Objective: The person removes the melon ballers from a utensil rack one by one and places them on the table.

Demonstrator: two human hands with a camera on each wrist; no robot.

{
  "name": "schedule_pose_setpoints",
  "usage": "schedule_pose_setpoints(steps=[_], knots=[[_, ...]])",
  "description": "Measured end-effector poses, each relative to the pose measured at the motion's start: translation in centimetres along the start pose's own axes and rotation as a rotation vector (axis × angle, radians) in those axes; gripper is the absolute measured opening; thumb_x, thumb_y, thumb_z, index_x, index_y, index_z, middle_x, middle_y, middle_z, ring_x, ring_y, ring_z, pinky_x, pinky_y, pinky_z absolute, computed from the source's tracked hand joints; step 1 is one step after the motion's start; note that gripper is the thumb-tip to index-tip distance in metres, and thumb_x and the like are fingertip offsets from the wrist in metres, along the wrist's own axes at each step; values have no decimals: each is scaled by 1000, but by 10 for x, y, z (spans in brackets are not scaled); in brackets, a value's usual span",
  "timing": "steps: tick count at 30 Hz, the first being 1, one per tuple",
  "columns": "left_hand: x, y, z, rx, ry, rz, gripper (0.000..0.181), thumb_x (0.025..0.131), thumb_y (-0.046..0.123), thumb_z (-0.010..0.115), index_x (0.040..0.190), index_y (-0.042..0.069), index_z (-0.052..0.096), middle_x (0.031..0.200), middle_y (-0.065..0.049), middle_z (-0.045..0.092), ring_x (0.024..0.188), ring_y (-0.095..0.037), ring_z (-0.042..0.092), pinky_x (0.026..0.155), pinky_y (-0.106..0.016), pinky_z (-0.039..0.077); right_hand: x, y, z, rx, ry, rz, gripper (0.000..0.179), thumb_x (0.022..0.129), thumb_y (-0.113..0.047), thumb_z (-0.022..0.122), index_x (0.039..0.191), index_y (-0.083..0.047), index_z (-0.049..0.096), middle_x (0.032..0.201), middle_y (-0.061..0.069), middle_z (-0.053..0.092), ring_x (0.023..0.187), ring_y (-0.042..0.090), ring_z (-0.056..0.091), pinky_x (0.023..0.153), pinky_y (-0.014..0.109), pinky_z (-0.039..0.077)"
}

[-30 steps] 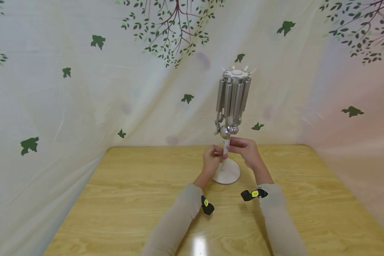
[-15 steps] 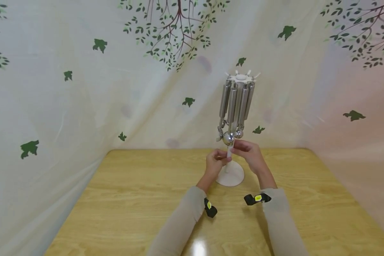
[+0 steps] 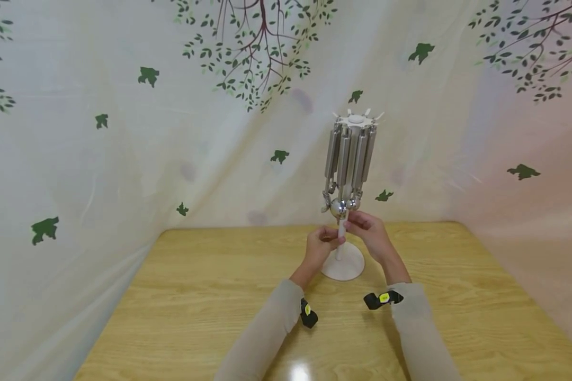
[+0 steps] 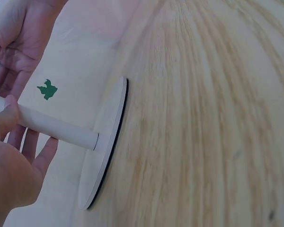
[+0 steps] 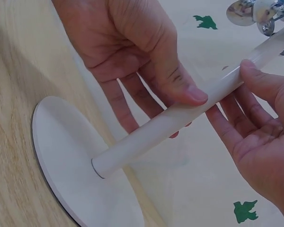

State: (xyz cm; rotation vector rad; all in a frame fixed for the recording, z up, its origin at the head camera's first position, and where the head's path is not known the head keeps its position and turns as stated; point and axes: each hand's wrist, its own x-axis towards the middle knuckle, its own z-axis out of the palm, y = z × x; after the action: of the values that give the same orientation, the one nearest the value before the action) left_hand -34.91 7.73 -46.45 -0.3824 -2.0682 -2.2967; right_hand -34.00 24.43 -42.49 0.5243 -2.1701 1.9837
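Done: utensils (image 3: pixel 344 159) hung above base (image 5: pixel 71 151), pole (image 5: pixel 146 137) standing on it. Left hand (image 3: pixel 318 247), right hand (image 3: pixel 374 235) pinch pole; release seemingly remains.

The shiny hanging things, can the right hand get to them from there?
Probably yes. The right hand holds the white pole just below the shiny hanging things, and nothing seems to be in between. It would likely have to let go first.

White pole (image 5: pixel 146 132) and base (image 5: pixel 68 142), silver utensils (image 3: pixel 344 161), tan wood-grained desk (image 3: pixel 205 301), beige sleeves (image 3: pixel 262 330), cream backdrop (image 3: pixel 219 174) patterned in dark green.
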Motion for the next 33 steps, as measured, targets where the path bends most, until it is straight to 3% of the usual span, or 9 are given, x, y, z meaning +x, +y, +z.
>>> schedule_pose_setpoints(steps=[5, 8, 12, 15, 19, 23, 27, 33], knots=[[-1, 9, -14, 22, -41, -11, 30, 89, 5, 77, 117, -3, 70, 115, -19, 75, 104, -25, 73, 93, -32, 61, 1, 3, 2, 12, -6, -20, 33, 101, -9, 63, 132, 4, 61, 108, -16, 72, 102, 4, 68, 92, 18, 57], [3, 24, -29, -20, -7, 26, 37, 91, 2, 74, 127, -2, 66, 120, -21, 73, 107, -25, 73, 94, -31, 60, 1, 5, 3, 24, -7, -27, 31, 101, -9, 63, 131, -1, 62, 109, -14, 73, 102, 4, 69, 91, 19, 58], [9, 59, -50, -101, 89, 108, 38, 93, 1, 70, 130, 0, 65, 118, -20, 73, 100, -16, 73, 91, -28, 61, 0, 7, 3, 40, -13, -36, 29, 101, -9, 63, 129, -4, 65, 108, -12, 74, 101, 5, 70, 90, 20, 59], [14, 92, -63, -153, 106, 171, 37, 95, 4, 68, 132, 0, 63, 119, -16, 72, 99, -11, 71, 93, -30, 60, 0, 7, 2, 39, -23, -43, 30, 101, -9, 63, 130, -3, 64, 109, -11, 75, 101, 5, 70, 91, 20, 59], [15, 135, -75, -185, 54, 247, 40, 97, 6, 66, 136, -2, 60, 121, -14, 70, 101, -12, 69, 99, -34, 59, 1, 4, 2, 41, -28, -50, 28, 101, -10, 63, 129, -4, 65, 110, -8, 75, 101, 6, 70, 90, 20, 59], [15, 168, -77, -134, -42, 287, 40, 98, 7, 67, 137, 2, 61, 127, -15, 68, 107, -15, 68, 100, -34, 58, 5, 2, 0, 56, -32, -62, 28, 101, -10, 63, 129, -6, 65, 112, -6, 75, 101, 6, 70, 90, 20, 59], [17, 186, -75, -40, -151, 305, 42, 99, 8, 66, 140, 4, 58, 135, -18, 63, 115, -22, 67, 102, -36, 57, 6, 2, -1, 45, -32, -59, 32, 101, -11, 63, 132, -3, 63, 114, -3, 76, 101, 5, 70, 91, 20, 59], [19, 196, -69, -26, -235, 282, 46, 99, 4, 64, 144, 4, 54, 142, -21, 59, 125, -31, 63, 106, -37, 55, 0, 5, 0, 24, -41, -45, 35, 101, -11, 64, 133, 3, 61, 118, 8, 75, 102, 6, 71, 91, 22, 59]])
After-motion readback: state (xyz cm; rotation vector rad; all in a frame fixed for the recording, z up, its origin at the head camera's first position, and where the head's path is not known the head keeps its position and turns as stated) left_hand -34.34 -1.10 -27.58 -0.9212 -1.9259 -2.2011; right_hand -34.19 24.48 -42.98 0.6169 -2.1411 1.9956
